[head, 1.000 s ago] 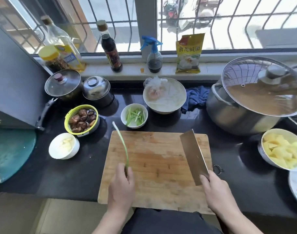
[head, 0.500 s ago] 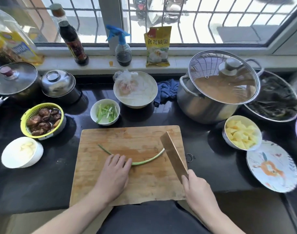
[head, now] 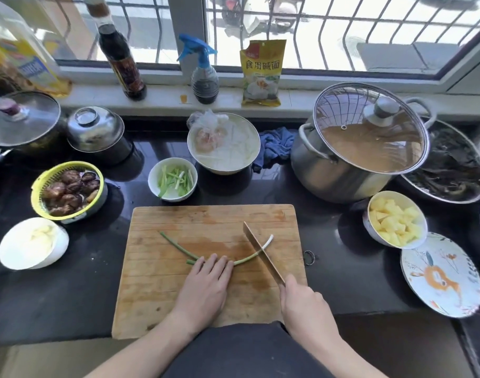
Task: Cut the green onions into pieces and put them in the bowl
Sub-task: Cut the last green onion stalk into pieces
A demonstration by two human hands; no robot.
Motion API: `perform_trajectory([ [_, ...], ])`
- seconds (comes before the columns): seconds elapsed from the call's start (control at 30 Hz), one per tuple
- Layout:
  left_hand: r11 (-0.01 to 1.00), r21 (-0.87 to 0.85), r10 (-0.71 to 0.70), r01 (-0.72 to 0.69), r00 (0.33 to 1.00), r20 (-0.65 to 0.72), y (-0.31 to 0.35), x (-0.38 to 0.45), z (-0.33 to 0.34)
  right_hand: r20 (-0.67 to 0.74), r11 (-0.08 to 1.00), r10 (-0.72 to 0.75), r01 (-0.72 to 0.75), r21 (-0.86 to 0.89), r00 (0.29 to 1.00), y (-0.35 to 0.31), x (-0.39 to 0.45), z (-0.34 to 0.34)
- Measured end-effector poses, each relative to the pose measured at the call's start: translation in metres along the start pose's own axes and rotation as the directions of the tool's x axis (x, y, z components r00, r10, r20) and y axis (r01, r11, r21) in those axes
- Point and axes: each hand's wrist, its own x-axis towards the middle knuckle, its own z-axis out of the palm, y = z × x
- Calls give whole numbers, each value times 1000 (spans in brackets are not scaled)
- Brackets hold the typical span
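The green onion lies curved across the cutting board. The left hand presses it with flat fingers; the right hand grips the cleaver, blade on its white end. The bowl with cut pieces stands just beyond the board's far edge

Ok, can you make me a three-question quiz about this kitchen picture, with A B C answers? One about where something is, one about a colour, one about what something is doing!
1. Where is the bowl of cut onion strips?
A. behind the cutting board
B. on the windowsill
C. inside the pot

2. What colour is the mushroom basket?
A. red
B. yellow-green
C. blue

3. What is the left hand doing?
A. pressing on the green onion
B. lifting a lid
C. hanging idle

Answers:
1 A, it stands past the board's far edge.
2 B, its rim is yellow-green.
3 A, the fingers lie on the stalk while the right hand holds the cleaver.
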Motion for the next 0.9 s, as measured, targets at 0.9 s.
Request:
perform_trajectory([
  [0.9, 989, -91, -128, 116, 981, -143, -42, -13, -11, -22, 982, -6, 10, 187, 1000, -9, 12, 9],
])
